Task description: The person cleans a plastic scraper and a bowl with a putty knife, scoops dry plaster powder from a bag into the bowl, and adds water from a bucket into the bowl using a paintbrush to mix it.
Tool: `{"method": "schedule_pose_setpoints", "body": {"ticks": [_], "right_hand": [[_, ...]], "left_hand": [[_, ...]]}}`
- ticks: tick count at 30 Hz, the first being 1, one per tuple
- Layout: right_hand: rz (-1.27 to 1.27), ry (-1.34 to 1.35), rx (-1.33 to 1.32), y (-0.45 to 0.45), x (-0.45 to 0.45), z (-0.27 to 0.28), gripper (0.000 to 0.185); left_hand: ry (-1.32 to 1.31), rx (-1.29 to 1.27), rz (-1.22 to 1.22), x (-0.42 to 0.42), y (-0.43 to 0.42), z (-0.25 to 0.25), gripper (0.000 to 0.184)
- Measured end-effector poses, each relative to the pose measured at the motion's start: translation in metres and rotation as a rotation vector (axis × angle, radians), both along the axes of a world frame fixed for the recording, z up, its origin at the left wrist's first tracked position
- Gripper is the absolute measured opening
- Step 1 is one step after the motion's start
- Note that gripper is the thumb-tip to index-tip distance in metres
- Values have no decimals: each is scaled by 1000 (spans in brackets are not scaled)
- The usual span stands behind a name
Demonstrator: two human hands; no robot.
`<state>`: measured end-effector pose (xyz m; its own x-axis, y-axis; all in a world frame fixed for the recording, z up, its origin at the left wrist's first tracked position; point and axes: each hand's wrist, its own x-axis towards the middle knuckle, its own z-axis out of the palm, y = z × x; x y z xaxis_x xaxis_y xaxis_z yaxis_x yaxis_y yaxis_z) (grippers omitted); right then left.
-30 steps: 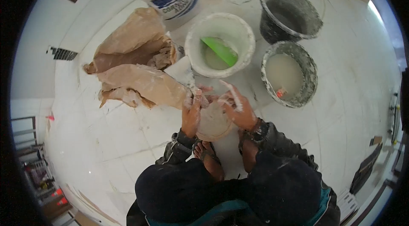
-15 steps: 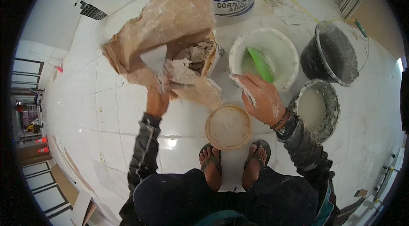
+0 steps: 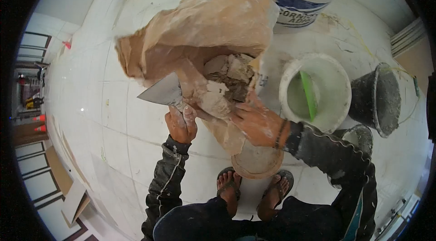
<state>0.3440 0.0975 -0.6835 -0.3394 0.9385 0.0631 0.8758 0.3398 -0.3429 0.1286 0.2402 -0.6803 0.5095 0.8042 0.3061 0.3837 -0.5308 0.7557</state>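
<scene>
My left hand [image 3: 181, 125] is closed around the handle of a putty knife [image 3: 162, 90], its wide metal blade pointing up and left in front of the bag. A large brown paper bag [image 3: 209, 18] lies open, with grey-beige lumpy powder [image 3: 234, 71] inside. My right hand [image 3: 259, 125] grips the near right lip of this bag, thumb towards the powder; part of its fingers is hidden against the paper. Both hands are dusted with white. Below the bag's torn flap sits a round, crusted lid-like disc [image 3: 257, 161], just ahead of my feet.
A white bucket [image 3: 338, 73] at right holds a green scraper-like tool [image 3: 309, 95]. Beyond it a dark crusted bucket [image 3: 370, 98] leans over. Another crusted bucket [image 3: 363, 139] is partly behind my right sleeve. A large labelled adhesive pail [image 3: 302, 2] stands behind.
My right hand has moved left from beside the white bucket onto the bag's lip. The putty knife has come out of the bag's opening towards me. The view has shifted left.
</scene>
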Motion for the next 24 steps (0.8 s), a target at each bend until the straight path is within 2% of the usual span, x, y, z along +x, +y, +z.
{"method": "schedule_pose_setpoints", "body": {"ticks": [1, 3, 5, 6, 8, 10, 12, 13, 15, 17, 19, 20, 22, 23, 24], "right_hand": [[15, 12, -5, -3, 6, 0, 53], [-3, 32, -257, -5, 17, 23, 55], [21, 73, -248, -9, 25, 28, 53], [38, 112, -233, -12, 28, 29, 51], [55, 135, -235, -17, 34, 29, 56], [75, 160, -236, -14, 34, 33, 61], [129, -71, -453, -3, 38, 42, 54], [134, -71, -453, 8, 37, 42, 54], [-238, 77, -570, 33, 41, 41, 40], [-260, 40, -149, 39, 53, -11, 30], [-152, -142, -340, 66, 51, -25, 29], [-161, -145, -336, 72, 44, -28, 29], [-156, -292, -529, 75, 35, -34, 26], [-163, -299, -531, 75, 34, -47, 26], [-190, -232, -453, 75, 33, -55, 24]], "left_hand": [[-6, 82, -87, -4, 4, -1, 30], [-4, 159, -170, -7, 14, 9, 28], [209, 536, -371, 2, 25, 28, 28], [212, 530, -370, 2, 28, 26, 28], [358, 241, -338, 1, 34, 28, 32], [426, 227, -308, 8, 39, 36, 34], [294, 291, -264, 15, 43, 40, 33], [323, 200, -212, 16, 41, 42, 30], [279, 162, -168, 24, 42, 44, 28], [227, 127, -138, 28, 39, 48, 27], [187, 74, -214, 25, 40, 53, 27], [182, 79, -221, 22, 40, 54, 27], [222, -87, -226, 16, 33, 56, 31], [214, -87, -232, 14, 27, 59, 31], [113, -214, -246, 13, 21, 61, 34]]}}
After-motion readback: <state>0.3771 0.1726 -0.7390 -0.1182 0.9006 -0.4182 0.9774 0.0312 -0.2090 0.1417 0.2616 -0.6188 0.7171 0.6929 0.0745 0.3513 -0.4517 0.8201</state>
